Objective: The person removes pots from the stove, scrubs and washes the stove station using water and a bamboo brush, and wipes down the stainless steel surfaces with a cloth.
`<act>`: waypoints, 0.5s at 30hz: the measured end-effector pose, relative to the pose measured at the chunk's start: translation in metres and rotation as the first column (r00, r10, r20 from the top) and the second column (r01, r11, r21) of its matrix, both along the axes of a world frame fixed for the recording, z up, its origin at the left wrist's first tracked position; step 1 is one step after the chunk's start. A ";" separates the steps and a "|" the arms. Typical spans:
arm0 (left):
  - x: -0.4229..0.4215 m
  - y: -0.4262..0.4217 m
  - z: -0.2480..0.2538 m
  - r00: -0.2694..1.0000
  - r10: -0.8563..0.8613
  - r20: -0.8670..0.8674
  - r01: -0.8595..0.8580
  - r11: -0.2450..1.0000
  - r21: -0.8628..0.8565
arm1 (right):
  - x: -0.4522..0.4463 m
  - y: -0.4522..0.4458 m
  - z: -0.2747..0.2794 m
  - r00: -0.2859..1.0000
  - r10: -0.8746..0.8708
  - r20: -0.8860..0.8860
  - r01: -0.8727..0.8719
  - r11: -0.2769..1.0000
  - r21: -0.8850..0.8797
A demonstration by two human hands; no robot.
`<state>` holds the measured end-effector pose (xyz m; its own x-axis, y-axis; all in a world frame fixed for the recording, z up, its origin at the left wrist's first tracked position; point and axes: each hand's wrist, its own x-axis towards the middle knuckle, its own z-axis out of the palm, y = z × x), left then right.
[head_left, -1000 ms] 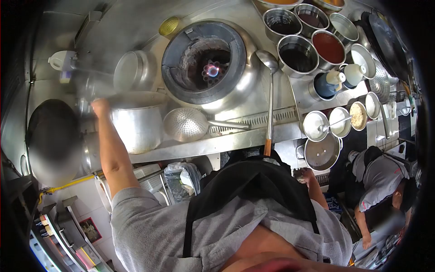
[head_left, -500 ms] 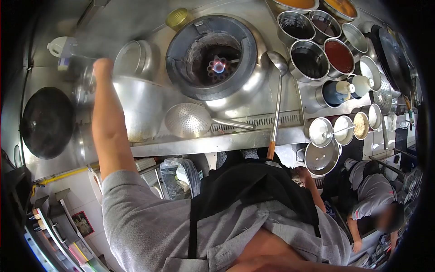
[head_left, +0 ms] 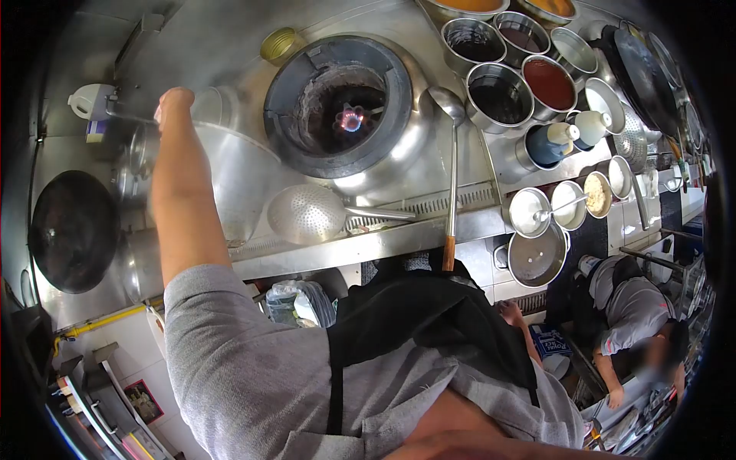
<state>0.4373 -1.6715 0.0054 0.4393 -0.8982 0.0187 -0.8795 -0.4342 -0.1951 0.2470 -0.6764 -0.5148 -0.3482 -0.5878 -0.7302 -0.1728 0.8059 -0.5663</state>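
Observation:
My left hand (head_left: 175,101) reaches out at the upper left, closed above the rim of a large metal pot (head_left: 230,180). What its fingers grip is hidden. My forearm covers the pot's left side. At the edge of my black apron (head_left: 429,322) is my right hand (head_left: 509,312), small and partly hidden, with its fingers curled; any object in it cannot be made out. Right of the pot lies a perforated strainer (head_left: 307,214). Behind it, a flame burns inside the round wok burner (head_left: 337,107). A long-handled ladle (head_left: 452,169) rests right of the burner.
A black wok (head_left: 74,231) stands at the left. Sauce pots, including one with red sauce (head_left: 550,83), and squeeze bottles (head_left: 562,133) fill the upper right. Bowls (head_left: 529,212) line the right edge. A person in grey (head_left: 636,303) bends down at the lower right.
My left hand has moved up and away from me, and the large pot looks tilted from its earlier upright position. The camera view has shifted slightly. The person at the right has moved slightly.

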 end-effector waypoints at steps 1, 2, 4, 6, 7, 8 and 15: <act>0.000 0.009 0.001 1.000 -0.022 -0.021 0.022 0.999 -0.039 | 0.000 0.000 0.003 0.999 0.050 -0.006 -0.050 0.998 -0.037; -0.002 0.017 0.001 0.998 -0.045 -0.040 0.041 0.996 -0.076 | 0.001 0.000 0.006 0.999 0.046 -0.008 -0.046 0.998 -0.036; -0.002 0.013 0.003 0.997 -0.075 -0.016 0.075 0.997 -0.008 | 0.001 -0.009 0.013 0.997 -0.036 0.063 0.041 0.996 -0.085; -0.002 0.023 0.006 0.995 -0.098 0.008 0.097 0.993 0.062 | 0.004 -0.028 0.016 0.956 -0.252 0.153 0.256 0.967 -0.008; -0.008 0.043 0.012 0.993 -0.115 -0.034 0.115 0.993 0.000 | 0.002 -0.035 0.018 0.878 -0.435 0.200 0.425 0.901 0.093; -0.009 0.055 0.015 0.988 -0.133 -0.075 0.129 0.990 -0.062 | 0.000 -0.040 0.016 0.893 -0.409 0.189 0.404 0.913 0.066; 0.025 0.018 -0.005 0.981 -0.193 0.007 0.191 0.977 0.089 | -0.010 -0.073 0.058 0.948 -0.299 0.110 0.292 0.954 0.072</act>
<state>0.4624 -1.6535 0.0002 0.2586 -0.9642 -0.0583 -0.9414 -0.2380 -0.2390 0.2365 -0.7497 -0.4567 -0.4096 -0.4302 -0.8044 0.1435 0.8405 -0.5225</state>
